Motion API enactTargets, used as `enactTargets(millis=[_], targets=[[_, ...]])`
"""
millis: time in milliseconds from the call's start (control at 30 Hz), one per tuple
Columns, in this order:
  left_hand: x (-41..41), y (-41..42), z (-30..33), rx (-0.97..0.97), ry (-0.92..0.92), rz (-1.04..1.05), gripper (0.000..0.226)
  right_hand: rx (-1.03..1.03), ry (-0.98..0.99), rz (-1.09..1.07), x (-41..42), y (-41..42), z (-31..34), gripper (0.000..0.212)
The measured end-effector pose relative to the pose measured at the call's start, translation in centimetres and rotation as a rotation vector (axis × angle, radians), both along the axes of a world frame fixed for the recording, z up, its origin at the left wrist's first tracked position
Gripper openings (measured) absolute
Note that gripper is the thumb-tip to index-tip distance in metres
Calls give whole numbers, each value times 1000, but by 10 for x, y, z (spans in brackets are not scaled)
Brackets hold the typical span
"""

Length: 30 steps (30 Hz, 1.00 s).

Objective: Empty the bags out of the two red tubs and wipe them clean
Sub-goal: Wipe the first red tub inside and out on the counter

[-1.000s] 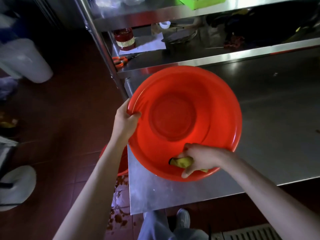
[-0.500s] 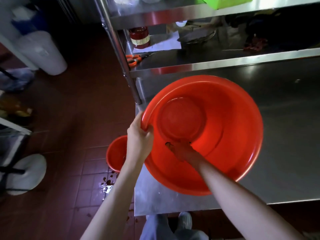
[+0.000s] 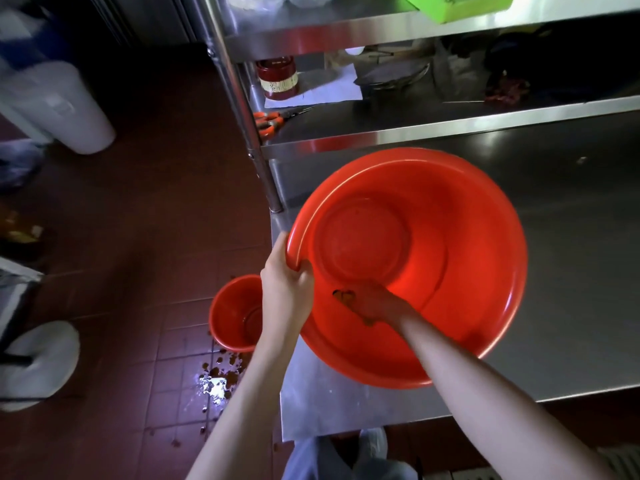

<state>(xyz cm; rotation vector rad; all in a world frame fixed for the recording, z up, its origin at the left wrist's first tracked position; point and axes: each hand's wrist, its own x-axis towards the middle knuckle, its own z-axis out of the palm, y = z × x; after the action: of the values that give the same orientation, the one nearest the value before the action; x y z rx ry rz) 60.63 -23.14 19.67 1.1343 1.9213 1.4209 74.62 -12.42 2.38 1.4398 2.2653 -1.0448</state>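
Note:
A large red tub (image 3: 467,244) rests tilted on the steel table (image 3: 571,271), its open side facing me. My left hand (image 3: 285,282) grips its left rim, thumb inside. My right hand (image 3: 374,303) is inside the tub, low on the wall, holding a yellowish cloth (image 3: 343,295) against the plastic; only a corner of the cloth shows. A smaller red tub (image 3: 232,313) stands on the floor left of the table, partly behind my left arm.
A steel shelf (image 3: 450,123) above the table holds orange-handled scissors (image 3: 268,119), a red jar (image 3: 278,77) and paper. An upright shelf post (image 3: 249,133) stands by the tub's left rim. Spilled scraps (image 3: 221,372) lie on the red tile floor. White containers stand at far left.
My right hand moved with the cloth from the tub's near rim down into its inside wall. The view swung left, so the floor tub came into sight.

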Motion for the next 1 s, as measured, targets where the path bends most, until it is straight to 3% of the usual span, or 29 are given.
enactTargets(millis=[100,200,300,433,567,633,800,933,1000], targets=[[-7,-4,-5,-10,-42,-1,29,91,-45,-73,-17,22,-52,40],[-19,-7,-11,18,-88,-18,32,177,-108,-127,-29,19,-75,40],[-28,-13,-19,48,-132,-32,26,122,-104,-91,-30,-10,-23,41],[-34,-18,-24,57,-172,-30,22,138,-22,-181,-27,-51,18,76],[-42,-20,-45,19,-293,23,23,122,-85,-230,-18,-125,103,40],[-43,-25,-58,-10,-358,56,18,134,-73,-234,-11,-153,129,37],[-26,-50,-65,-5,-427,86,24,161,-113,-203,4,-189,139,43],[-16,-59,-63,57,-447,93,27,167,-150,-82,14,-198,137,75],[-13,-60,-65,45,-463,114,27,214,-173,-28,21,-199,133,80]])
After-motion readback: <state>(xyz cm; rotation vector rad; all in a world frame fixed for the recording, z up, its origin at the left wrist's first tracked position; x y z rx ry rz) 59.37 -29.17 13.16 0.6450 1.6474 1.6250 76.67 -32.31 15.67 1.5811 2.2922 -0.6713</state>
